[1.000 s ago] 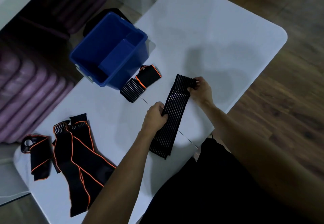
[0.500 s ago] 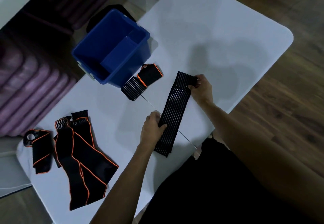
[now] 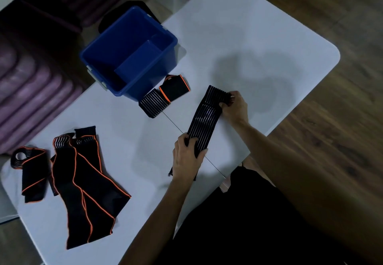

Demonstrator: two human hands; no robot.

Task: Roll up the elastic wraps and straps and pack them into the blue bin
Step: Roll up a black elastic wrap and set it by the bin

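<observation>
Wraps with orange trim (image 3: 68, 184) wait unrolled at eight o'clock, the blue bin (image 3: 128, 51) sits empty at eleven, and centrally the left hand (image 3: 186, 159) has slid down the ribbed wrap (image 3: 204, 117) while the right hand (image 3: 235, 107) pinches its far end, so rolling can start.

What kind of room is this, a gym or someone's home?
Probably a home room, though that's a guess: a white folding table on a wood-look floor, with purple padded cushions beside it. No gym gear shows beyond the wraps.
</observation>
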